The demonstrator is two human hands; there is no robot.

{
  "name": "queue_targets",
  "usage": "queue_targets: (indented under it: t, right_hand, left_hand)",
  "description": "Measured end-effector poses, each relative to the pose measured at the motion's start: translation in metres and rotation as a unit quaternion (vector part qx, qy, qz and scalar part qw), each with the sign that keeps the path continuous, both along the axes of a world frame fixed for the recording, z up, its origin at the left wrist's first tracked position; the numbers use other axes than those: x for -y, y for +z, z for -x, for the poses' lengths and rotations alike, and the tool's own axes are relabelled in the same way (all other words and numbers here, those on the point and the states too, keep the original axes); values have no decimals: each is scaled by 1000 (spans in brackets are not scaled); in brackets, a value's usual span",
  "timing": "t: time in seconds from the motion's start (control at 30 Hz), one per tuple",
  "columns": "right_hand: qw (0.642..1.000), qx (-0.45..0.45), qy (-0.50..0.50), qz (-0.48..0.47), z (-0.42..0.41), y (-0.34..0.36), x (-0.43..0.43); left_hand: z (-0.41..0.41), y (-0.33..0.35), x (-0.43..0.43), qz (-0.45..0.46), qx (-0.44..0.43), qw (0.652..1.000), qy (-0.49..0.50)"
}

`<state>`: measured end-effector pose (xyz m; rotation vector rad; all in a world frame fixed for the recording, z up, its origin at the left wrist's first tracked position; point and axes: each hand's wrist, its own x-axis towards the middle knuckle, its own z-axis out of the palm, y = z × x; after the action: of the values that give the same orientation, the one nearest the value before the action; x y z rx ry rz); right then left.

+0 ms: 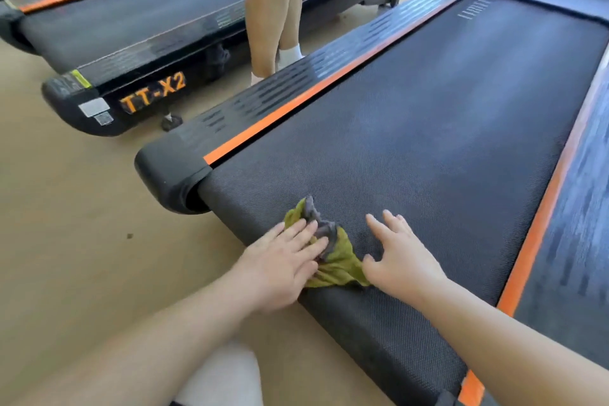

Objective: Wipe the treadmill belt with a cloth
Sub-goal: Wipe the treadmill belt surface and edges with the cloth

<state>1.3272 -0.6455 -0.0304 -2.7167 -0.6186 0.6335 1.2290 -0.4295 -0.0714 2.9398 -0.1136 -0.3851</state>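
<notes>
Loosely bunched olive-grey cloth (339, 269) — left hand (283, 260) flat atop, right hand (400, 257) splayed beside.

Cloth (336, 265) left part hidden under left hand (280, 260) fingers. Bystander (273, 10) cut off by top edge, I see legs only. Stickers (94, 107) on neighbour treadmill (131, 30) blurred, unreadable. Far-end markings (473, 10) on belt (428, 125) too small to read.

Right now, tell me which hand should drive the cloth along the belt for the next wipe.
Left, probably. The left hand lies flat on the green cloth, fingers straight across it, near the end of the treadmill belt. The right hand rests on bare belt beside the cloth.
</notes>
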Motion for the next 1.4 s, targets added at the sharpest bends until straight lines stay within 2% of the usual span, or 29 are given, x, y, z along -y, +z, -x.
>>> queue_targets:
  t: [0.07,0.13,0.2,0.27,0.33,0.37,0.43,0.5,0.57,0.63,0.73,0.8,0.9,1.0,1.1,1.2,1.3,1.4]
  right_hand:
    - [1000,-14,24,7,0,0,-11]
    - [999,-20,43,22,0,-2,-19]
    - [997,-15,62,48,-1,-5,-28]
    - [994,-3,77,78,-3,-7,-37]
    - [992,-7,76,105,-5,-11,-43]
    - [991,-17,69,115,-6,-12,-45]
    - [989,-38,60,133,-9,-14,-48]
    - [987,-40,56,147,-10,-15,-52]
    - [984,-39,51,165,-12,-13,-59]
    - [981,-44,45,182,-12,-10,-64]
    - [977,-50,41,205,-13,-7,-72]
    - [973,-48,37,222,-14,-5,-80]
    - [970,-47,26,236,-13,-4,-91]
    - [972,-62,18,225,-13,-4,-88]
    - [976,-65,22,208,-11,-6,-78]
    - [979,-63,17,194,-8,-6,-75]
    - [981,-57,17,185,-8,-7,-73]
    - [982,-45,26,181,-8,-9,-71]
  left_hand:
    - [-21,0,-38,-31,-13,990,138]
    - [-29,3,-42,-14,-25,976,217]
    - [-19,3,-17,9,-14,984,175]
    - [1,4,-2,28,-1,997,65]
    - [1,-1,-28,10,2,1000,17]
    - [-9,-3,-49,-2,3,999,43]
    - [-30,-6,-86,-12,1,986,165]
    - [-44,-11,-89,-9,5,969,248]
    - [-41,-14,-65,15,12,969,248]
    - [-20,-13,-48,37,18,982,182]
    - [-11,-11,-84,-6,9,994,113]
    - [-25,-10,-114,-36,-2,980,193]
    - [-39,-11,-102,-14,-13,956,292]
    - [-28,-12,-80,31,-4,972,234]
    - [-17,-1,-117,19,-12,989,149]
    - [-32,-1,-139,-26,-29,977,210]
    - [-43,-4,-94,3,-5,968,252]
    - [-24,-3,-60,29,18,994,106]
